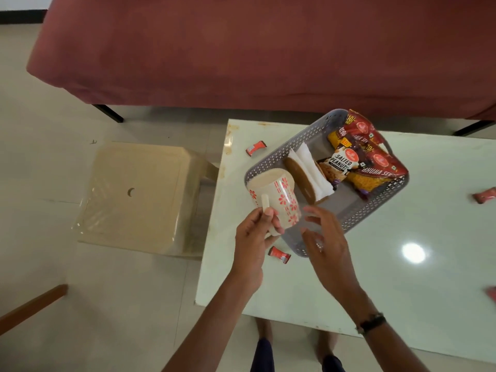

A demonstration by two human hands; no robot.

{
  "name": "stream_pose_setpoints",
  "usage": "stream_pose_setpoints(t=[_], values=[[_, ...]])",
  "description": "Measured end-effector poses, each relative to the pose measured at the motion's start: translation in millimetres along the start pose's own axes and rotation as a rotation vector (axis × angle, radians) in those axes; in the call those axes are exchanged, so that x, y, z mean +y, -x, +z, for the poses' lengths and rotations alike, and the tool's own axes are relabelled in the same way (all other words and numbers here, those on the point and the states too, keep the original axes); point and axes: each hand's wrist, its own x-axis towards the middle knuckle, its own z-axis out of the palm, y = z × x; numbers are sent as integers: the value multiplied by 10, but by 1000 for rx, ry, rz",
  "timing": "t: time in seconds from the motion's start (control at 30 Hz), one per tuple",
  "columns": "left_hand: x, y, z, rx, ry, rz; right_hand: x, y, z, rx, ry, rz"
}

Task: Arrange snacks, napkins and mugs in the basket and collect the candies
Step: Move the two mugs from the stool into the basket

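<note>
just past the fingertips of both hands sits the grey basket [292,154] on the white table [402,264], already part filled. at its far end, well beyond the right hand [326,241], lie the snack packs [375,159] w/ the salted peanuts pack [338,163] on the near side of them; napkins [311,167] are stacked mid basket beside a brown round thing [300,181], prob a coaster or lid, can't tell which.

left hand [255,232] is clamped on the handle of a floral mug [271,200], tilted, mouth facing away, held over the basket's near-left corner, not yet set down. right hand is spread, holding nothing, just right of the mug over the near rim, looks ready to steady it.

so snacks + napkins look done, mug step in progress. task says mugs; no second mug in view.

candies not collected: one candy [279,254] between the two wrists by the basket's near corner, another candy [256,147] far off beyond the left hand, a third candy [484,196] way right of the right hand. a reddish bit at the frame's right edge is cut off, maybe a 4th.

basket floor under the mug + hands is hidden; whether mug touches the rim unclear.
</note>
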Motion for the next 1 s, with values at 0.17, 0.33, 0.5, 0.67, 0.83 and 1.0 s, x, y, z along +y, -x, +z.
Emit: stream_pose_setpoints(t=[0.17, 0.33, 0.5, 0.67, 0.83, 1.0], values=[[-65, 11, 260, -49, 203, -211, 183, 38, -253, -150, -759, 454], [-317, 65, 318, -143, 95, -237, 349, -200, -565, -392, -504, 383], [-398, 62, 321, -200, 249, -318, 449, -365, -637, -575, -466, 439], [-461, 43, 316, -219, 178, -302, 500, -455, -651, -510, -405, 348], [-426, 27, 331, -136, 110, -311, 470, -561, -620, -547, -383, 348], [-443, 8, 315, -122, 44, -273, 485, -633, -591, -553, -346, 318]])
